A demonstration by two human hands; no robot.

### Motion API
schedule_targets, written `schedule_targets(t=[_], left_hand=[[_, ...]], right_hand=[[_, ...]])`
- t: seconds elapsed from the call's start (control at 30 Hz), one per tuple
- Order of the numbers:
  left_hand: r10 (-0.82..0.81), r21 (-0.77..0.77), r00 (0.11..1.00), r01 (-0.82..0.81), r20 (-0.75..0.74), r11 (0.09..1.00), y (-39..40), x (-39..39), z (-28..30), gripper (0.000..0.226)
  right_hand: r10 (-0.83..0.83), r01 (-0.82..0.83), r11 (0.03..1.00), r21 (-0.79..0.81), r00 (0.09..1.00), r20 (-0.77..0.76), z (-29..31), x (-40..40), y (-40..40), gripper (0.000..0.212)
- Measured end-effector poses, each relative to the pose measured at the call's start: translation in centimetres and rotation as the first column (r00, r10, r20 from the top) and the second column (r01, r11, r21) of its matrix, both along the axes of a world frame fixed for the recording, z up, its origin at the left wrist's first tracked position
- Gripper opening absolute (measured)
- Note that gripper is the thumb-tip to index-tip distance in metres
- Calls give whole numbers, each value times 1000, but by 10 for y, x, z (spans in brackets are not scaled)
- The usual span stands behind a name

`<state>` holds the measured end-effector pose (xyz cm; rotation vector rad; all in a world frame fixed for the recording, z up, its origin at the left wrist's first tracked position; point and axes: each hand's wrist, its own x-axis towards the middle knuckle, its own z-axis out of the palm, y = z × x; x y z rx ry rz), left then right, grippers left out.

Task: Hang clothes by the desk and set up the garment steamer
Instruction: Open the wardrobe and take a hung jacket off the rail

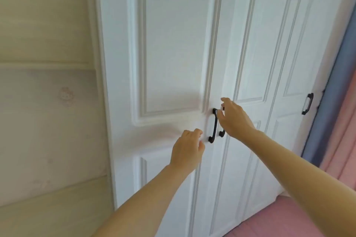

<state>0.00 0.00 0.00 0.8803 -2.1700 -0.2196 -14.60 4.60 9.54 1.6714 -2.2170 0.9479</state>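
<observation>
Directly ahead of both hands stands a white panelled wardrobe with its doors closed; the clothes and the garment steamer named in the task are not in view, and they are presumably behind these doors or elsewhere in the room. Two black bow handles sit side by side at the meeting edge of the centre doors. The left handle lies between the two hands. The right handle is mostly hidden behind the right hand. That hand has its fingers loosely curled at the top of the handles; whether it already touches either one cannot be told. The left hand hovers just beside the lower end of the left handle, fingers relaxed and partly bent, holding nothing. The placement of one hand per handle suggests that both doors are to be pulled open together. A third handle is on a door well to the right of the right hand. Beyond it hangs a blue and pink curtain. A pale wall panel lies to the left of the left hand.
</observation>
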Motion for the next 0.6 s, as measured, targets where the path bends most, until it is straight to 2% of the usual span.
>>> schedule_targets(t=[0.07,0.3,0.47,0.6], left_hand=[[6,45,999,-4,-40,999,-3,-18,2,30],[68,163,991,-48,-118,986,-15,-72,-1,37],[2,225,969,55,-246,973,-18,-92,1,40],[13,299,932,103,-361,949,-22,-102,4,30]], right_hand=[[36,-34,999,-21,994,103,6,-12,-11,47],[187,-153,978,-142,943,274,20,-41,-40,49],[227,-177,970,-166,902,366,28,-49,-49,46],[262,-195,961,-194,864,429,33,-51,-51,44]])
